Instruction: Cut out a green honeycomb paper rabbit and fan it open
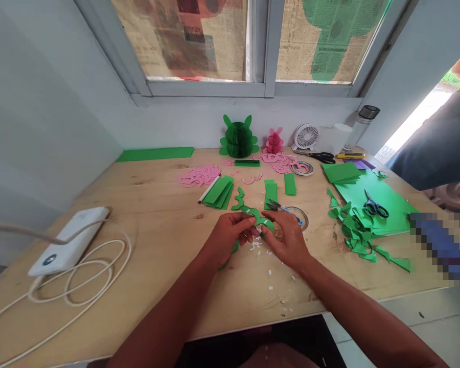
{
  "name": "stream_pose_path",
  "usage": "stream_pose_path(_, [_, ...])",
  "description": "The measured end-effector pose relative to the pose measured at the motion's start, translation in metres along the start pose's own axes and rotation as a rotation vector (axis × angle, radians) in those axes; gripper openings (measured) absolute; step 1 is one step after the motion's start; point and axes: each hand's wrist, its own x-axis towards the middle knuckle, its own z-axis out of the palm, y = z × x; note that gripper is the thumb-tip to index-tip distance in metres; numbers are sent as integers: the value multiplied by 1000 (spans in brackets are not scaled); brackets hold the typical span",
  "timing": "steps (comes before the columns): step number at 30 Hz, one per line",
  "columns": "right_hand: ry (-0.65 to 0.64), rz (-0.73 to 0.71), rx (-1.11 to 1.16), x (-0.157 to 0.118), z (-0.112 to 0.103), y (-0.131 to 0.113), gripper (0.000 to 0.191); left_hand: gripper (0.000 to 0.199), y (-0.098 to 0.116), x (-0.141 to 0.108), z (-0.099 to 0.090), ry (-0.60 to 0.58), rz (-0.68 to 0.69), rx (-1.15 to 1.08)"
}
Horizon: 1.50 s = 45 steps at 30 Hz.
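Between both hands is a curved green paper cutout with small white pieces on it, perhaps tape. My left hand pinches its left part, fingers closed. My right hand has thumb and forefinger closed on its right end. Another wavy green cutout lies just beyond. Close to my right fingers are small scissors with blue handles, resting by a roll of tape. Tiny white scraps are scattered on the wood beneath my hands. More green paper shows partly under my left wrist.
Green strips, a white pen and pink cutouts lie ahead. Green scraps and black scissors are on the right. A white power strip with a looped cable sits left. Another person stands at right.
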Motion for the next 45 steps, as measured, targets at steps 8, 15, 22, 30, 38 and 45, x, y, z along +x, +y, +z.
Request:
stream_pose_path(8, [-30,127,135,2,3,5,17,33,4,-4,2,-43,18,-28])
stream_pose_path(15, [-48,267,357,4,4,5,16,29,2,-5,8,31,207,98])
stream_pose_path(22, [-178,294,482,9,-1,5,19,24,0,-6,5,26,332,245])
stream_pose_path(30, [-215,174,199,9,-8,-2,16,20,-5,-7,3,115,481,516])
stream_pose_path(38, [-290,218,158,10,-7,0,19,14,-3,-8,6,110,612,675])
stream_pose_path(45, [-248,213,124,9,-6,1,20,22,-6,-6,5,94,547,632])
